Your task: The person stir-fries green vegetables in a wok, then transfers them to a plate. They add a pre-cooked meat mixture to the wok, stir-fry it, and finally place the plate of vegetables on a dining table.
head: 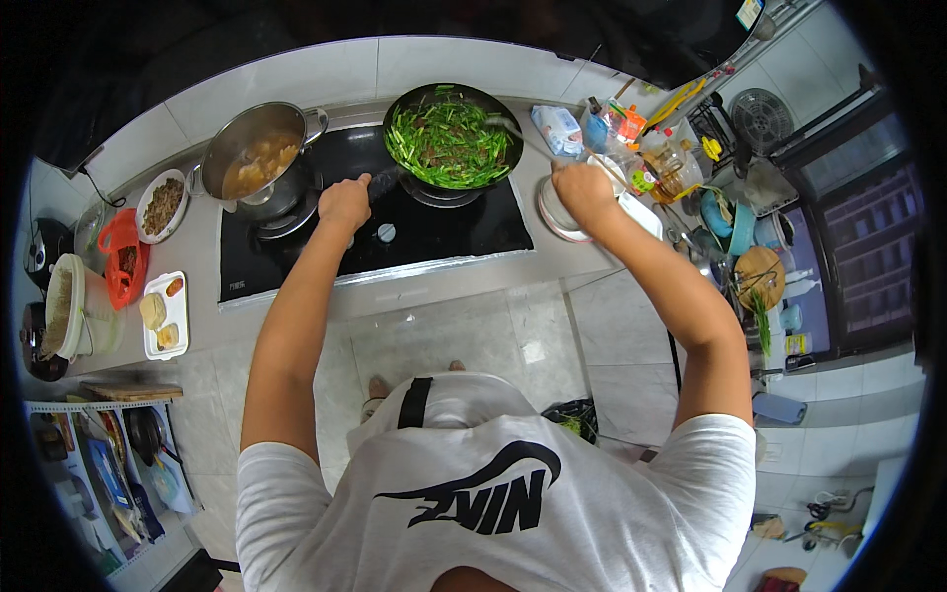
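Observation:
My right hand [584, 194] grips the handle of a cooking spatula [510, 127], whose head reaches into the right side of a black wok [453, 137]. Chopped green stalks and brown pieces of meat fill the wok, which sits on the right burner. Below that hand is a stack of white bowls or plates [556, 214], partly covered by it. My left hand [345, 202] hovers over the black glass cooktop [459, 235], its fingers mostly curled and no object visible in them. To its left, a steel pot [259, 194] of brownish soup with chunks stands on the left burner.
A white dish of minced food [164, 207], a red plastic bag [124, 255] and a white tray with buns [166, 333] line the left counter. Wipes [557, 130], bottles [669, 174] and a teal basin [742, 228] crowd the right. A dark hood [370, 18] overhangs the back.

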Motion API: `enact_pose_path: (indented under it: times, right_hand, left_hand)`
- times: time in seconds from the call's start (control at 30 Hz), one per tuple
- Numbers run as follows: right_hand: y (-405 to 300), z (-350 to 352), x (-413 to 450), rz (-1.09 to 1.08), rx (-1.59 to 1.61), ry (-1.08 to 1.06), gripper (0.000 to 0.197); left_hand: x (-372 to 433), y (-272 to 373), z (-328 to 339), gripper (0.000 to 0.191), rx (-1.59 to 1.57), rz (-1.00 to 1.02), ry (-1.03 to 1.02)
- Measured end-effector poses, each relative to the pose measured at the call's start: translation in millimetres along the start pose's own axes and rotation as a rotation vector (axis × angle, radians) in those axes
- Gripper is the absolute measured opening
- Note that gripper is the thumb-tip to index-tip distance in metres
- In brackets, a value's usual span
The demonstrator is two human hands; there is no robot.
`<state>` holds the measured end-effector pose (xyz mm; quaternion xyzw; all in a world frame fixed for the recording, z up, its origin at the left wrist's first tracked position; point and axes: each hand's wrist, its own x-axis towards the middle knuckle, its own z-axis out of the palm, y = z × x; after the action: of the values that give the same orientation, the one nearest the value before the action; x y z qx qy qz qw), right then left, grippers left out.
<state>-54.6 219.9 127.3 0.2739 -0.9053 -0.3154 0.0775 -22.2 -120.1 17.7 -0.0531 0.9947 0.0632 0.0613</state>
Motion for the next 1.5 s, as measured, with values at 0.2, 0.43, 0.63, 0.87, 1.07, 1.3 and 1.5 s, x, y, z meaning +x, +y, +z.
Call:
enact_pose_path:
  times: [0.2, 0.43, 0.63, 0.87, 1.07, 1.3, 1.5]
  right_hand:
    - [1, -80, -35, 0.028, 0.508, -0.260, 0.022]
    - [-53, -16, 6, 0.038, 0.414, -0.091, 0.023]
    - [-41, -14, 0, 0.031, 0.325, -0.121, 0.021]
    - [-56, -29, 0, 0.003, 0.429, -0.079, 0.022]
    - [-15, 1, 4, 0.206, 0.486, -0.023, 0.023]
    - [-55, 61, 24, 0.339, 0.666, -0.059, 0.024]
    - [-84, -24, -7, 0.177, 0.769, -0.007, 0.035]
  left_hand:
    - [3, -11, 6, 0.063, 0.007, -0.044, -0.055]
    - [4, -6, 3, 0.063, -0.005, -0.011, -0.040]
    - [6, -11, 9, 0.064, 0.005, -0.029, -0.048]
    - [0, -5, 1, 0.057, 0.017, 0.002, -0.039]
    - [0, -11, -1, 0.055, 0.012, -0.040, -0.053]
    - [5, -2, 8, 0.058, -0.003, 0.017, -0.014]
    - [0, -11, 3, 0.057, -0.005, -0.026, -0.052]
